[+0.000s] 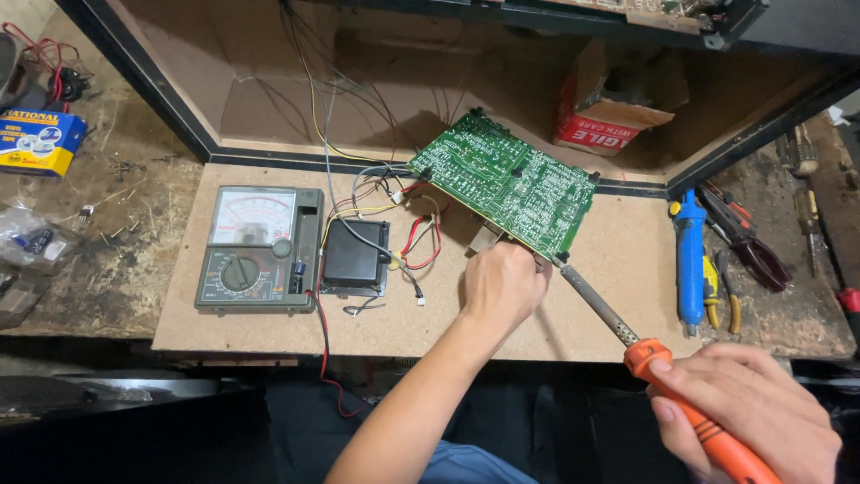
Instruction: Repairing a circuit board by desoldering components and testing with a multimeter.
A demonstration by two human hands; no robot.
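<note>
The fingers of the left hand (500, 285) are curled in tight, pinching the near edge of a green circuit board (507, 182) and propping it up at a tilt over the chipboard worktop (618, 269). The fingers of the right hand (751, 415) are wrapped closed around the orange handle of a soldering iron (627, 336), thumb lying along the top. The iron's metal shaft runs up and to the left, and its tip meets the board's lower edge just beside the left hand.

Red, yellow, white and black wires (394, 206) trail from the board's left side down to a small black box (356, 255) lying flat on the worktop. Just left of the box sits a grey-green meter (260, 249) with a needle dial above and a round knob below; a red lead runs from it over the worktop's front edge.

To the right of the board lie a blue tool (689, 260), then pliers with yellow handles (722, 291) and pliers with dark red handles (748, 237).

Behind the board, in the recess, stands an opened cardboard box (609, 112) with a red band bearing white lettering. Far left, on the rougher surface, rests a small rectangular blue and yellow box (38, 142), and below it a clear plastic bag (31, 240) of small parts.
</note>
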